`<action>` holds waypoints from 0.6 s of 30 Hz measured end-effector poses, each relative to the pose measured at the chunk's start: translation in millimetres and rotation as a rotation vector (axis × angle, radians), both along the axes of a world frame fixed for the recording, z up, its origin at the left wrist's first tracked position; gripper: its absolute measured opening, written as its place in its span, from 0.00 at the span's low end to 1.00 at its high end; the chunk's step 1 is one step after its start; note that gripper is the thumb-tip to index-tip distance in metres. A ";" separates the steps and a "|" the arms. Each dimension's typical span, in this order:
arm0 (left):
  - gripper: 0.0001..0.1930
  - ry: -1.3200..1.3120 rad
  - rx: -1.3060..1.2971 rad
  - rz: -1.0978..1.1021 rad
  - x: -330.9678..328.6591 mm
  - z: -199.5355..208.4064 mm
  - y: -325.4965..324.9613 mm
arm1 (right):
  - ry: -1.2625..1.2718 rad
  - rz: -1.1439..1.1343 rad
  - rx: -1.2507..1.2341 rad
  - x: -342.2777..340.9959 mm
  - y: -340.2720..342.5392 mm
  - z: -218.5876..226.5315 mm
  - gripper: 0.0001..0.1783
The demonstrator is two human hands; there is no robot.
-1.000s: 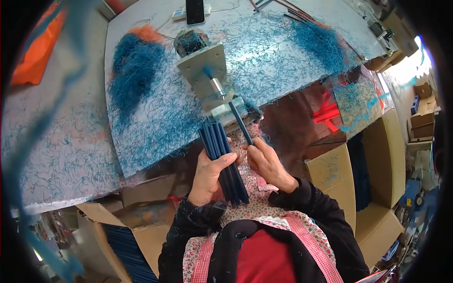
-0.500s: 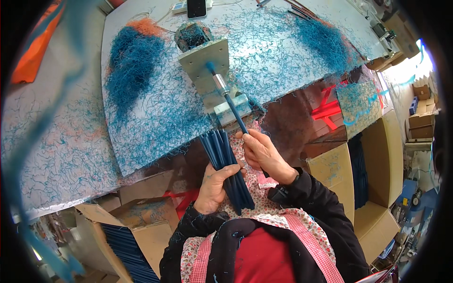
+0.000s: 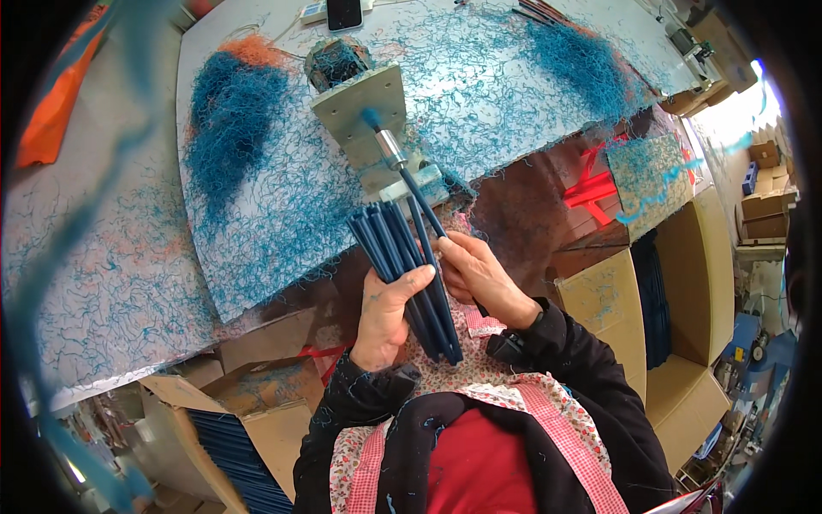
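A bundle of thin dark blue rods (image 3: 383,242) is clasped in my left hand (image 3: 387,314), the thumb lying across it. Their far ends fan slightly apart below the machine's front block. My right hand (image 3: 479,272) is closed around a single dark blue rod (image 3: 423,202), pinching its near part. This rod's far end meets the shiny metal sleeve (image 3: 390,148) of a small machine with a grey plate (image 3: 360,111). Beside the pinched rod, one rod of the bundle stands a little apart and reaches up near the right fingers.
Blue shavings cover the white table (image 3: 479,111), with heaps (image 3: 231,120) at left and right (image 3: 575,73). A phone (image 3: 344,13) lies at the back. Cardboard boxes holding dark rods stand at the lower left (image 3: 278,445) and right (image 3: 685,300).
My left hand and the bundle have moved up toward the machine. One rod now stands out from the bundle beside my right fingers. My right hand stays on its rod at the sleeve.
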State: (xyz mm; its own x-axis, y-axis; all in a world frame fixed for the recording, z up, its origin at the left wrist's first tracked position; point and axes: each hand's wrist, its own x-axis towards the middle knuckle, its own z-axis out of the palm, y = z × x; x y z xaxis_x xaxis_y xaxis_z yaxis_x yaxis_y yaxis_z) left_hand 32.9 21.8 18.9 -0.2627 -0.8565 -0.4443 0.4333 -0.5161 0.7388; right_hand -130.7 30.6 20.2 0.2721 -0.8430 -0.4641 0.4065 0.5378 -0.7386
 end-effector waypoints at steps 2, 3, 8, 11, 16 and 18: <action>0.16 0.050 0.009 0.039 -8.1 3.1 -3.5 | 0.371 -0.024 -0.262 5.6 18.5 -7.2 0.15; 0.16 0.100 0.020 0.081 -11.3 4.0 -5.9 | 0.741 -0.046 -0.523 9.0 24.4 -4.4 0.16; 0.12 0.039 -0.036 0.081 -12.7 -10.2 -9.5 | 0.779 -0.056 -0.470 0.5 30.4 -9.8 0.13; 0.11 0.028 -0.023 0.008 -8.6 -9.4 -4.7 | 0.488 -0.044 -0.255 -1.9 27.4 -5.5 0.12; 0.23 0.144 0.114 -0.069 4.3 -18.8 17.3 | 0.286 -0.014 -0.223 0.8 6.9 0.0 0.15; 0.22 0.117 0.155 -0.073 7.5 -21.2 25.6 | 0.315 -0.018 -0.234 1.6 6.3 -5.4 0.15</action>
State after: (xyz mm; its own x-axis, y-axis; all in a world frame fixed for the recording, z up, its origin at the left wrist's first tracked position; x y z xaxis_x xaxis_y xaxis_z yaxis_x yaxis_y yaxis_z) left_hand 40.4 47.4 -2.3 -0.3792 -0.7568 -0.5324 0.4683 -0.6532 0.5951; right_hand -129.1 36.9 14.9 0.1310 -0.9394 -0.3169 0.1480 0.3346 -0.9307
